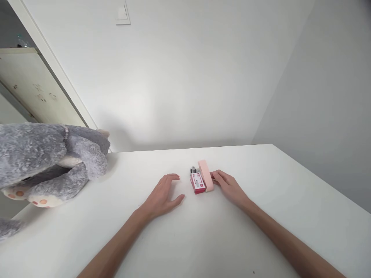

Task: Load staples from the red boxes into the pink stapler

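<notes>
A pink stapler [205, 175] rests on the white table [174, 239] with its long side facing me. At its right edge are the curled fingers of my right hand [228, 186], closed on it; the fingertips are partly hidden. Close against the stapler's left side lies a small red and white box [198, 182] with printing on its top. Behind that box sits a small black and silver object [193, 169], too small to name. My left hand [162, 196] is to the left of the box, its thumb and fingers apart, holding nothing and not touching the box.
A large grey plush toy [43, 154] with pale paws lies over the table's left side. The white wall [185, 77] rises behind the table's back edge and carries a switch [123, 14]. A pale cabinet [37, 85] stands through the opening at left.
</notes>
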Action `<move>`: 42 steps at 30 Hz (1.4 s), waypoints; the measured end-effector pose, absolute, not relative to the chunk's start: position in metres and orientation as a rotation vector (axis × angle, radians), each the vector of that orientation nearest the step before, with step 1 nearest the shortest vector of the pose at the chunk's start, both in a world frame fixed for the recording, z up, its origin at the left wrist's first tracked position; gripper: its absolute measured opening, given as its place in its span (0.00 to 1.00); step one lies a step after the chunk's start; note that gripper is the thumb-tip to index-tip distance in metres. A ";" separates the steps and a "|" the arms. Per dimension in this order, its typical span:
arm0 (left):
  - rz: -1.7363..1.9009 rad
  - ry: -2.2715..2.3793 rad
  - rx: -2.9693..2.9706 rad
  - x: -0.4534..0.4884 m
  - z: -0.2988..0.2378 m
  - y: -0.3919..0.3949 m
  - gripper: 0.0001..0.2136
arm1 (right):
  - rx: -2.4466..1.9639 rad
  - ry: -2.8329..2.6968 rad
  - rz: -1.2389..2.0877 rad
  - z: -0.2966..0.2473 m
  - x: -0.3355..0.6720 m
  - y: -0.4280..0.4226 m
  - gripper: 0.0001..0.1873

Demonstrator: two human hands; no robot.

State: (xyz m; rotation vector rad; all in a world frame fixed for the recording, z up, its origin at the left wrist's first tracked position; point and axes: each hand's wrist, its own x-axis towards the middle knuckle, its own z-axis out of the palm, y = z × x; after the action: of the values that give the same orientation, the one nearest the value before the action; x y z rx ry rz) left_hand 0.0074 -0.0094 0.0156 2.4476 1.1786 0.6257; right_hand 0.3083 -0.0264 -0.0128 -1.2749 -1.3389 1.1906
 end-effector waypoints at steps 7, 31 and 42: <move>0.512 1.179 2.317 0.008 0.010 -0.010 0.42 | -1.198 -1.517 1.258 -0.006 0.300 -0.032 0.24; 0.683 1.286 2.555 0.011 -0.005 0.008 0.26 | -1.208 -1.614 1.228 0.002 0.296 -0.034 0.22; 0.868 1.666 2.555 0.000 -0.010 0.018 0.24 | -1.324 -1.517 1.111 -0.014 0.303 -0.026 0.26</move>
State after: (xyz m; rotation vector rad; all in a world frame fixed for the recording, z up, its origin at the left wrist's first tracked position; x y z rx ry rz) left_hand -0.0004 0.0177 -0.0097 2.5552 1.6658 0.8683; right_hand 0.3030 -0.0263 -0.0143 -1.3235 -1.5168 1.1108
